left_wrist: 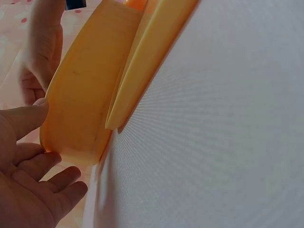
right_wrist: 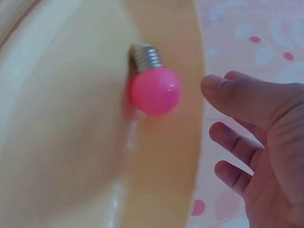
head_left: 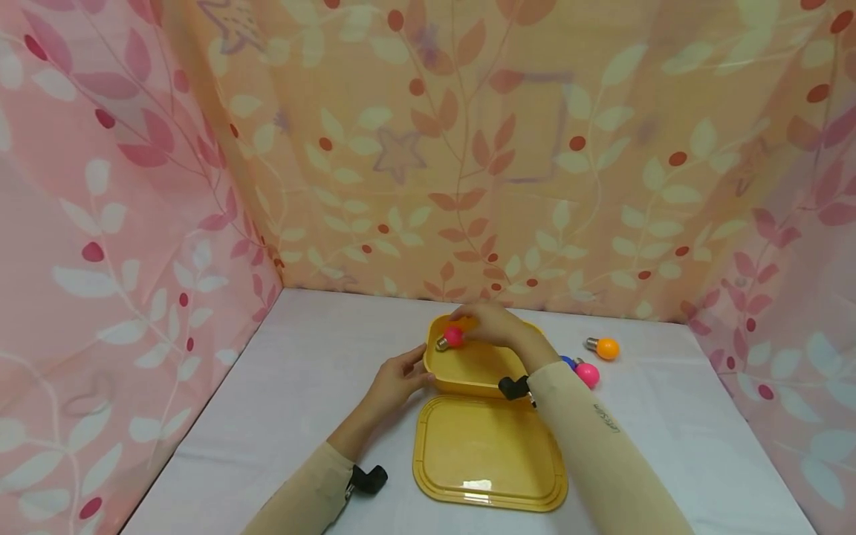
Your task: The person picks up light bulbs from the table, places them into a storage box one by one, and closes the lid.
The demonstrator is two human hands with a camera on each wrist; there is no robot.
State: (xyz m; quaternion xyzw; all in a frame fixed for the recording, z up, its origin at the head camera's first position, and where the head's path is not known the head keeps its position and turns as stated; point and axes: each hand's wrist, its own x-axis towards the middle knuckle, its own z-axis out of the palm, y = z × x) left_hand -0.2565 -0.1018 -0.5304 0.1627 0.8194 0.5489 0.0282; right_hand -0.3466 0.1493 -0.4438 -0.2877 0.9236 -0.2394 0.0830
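Observation:
A yellow plastic container (head_left: 478, 364) stands on the white table, its open side up. At its left end my left hand (head_left: 396, 379) holds the corner between thumb and fingers; in the left wrist view the other fingers are spread beside the wall. Inside, a pink light bulb (right_wrist: 156, 90) with a metal screw base lies against the wall. My right hand (head_left: 491, 325) is over the container's far rim by this bulb. Its fingers (right_wrist: 232, 140) are apart and hold nothing in the right wrist view. The matching yellow lid (head_left: 491, 453) lies flat in front of the container.
Right of the container lie a second pink bulb (head_left: 588, 374), a blue bulb (head_left: 568, 362) partly hidden by the right arm, and an orange bulb (head_left: 607, 348) farther right. Patterned cloth (head_left: 401, 186) walls the table at the back and both sides.

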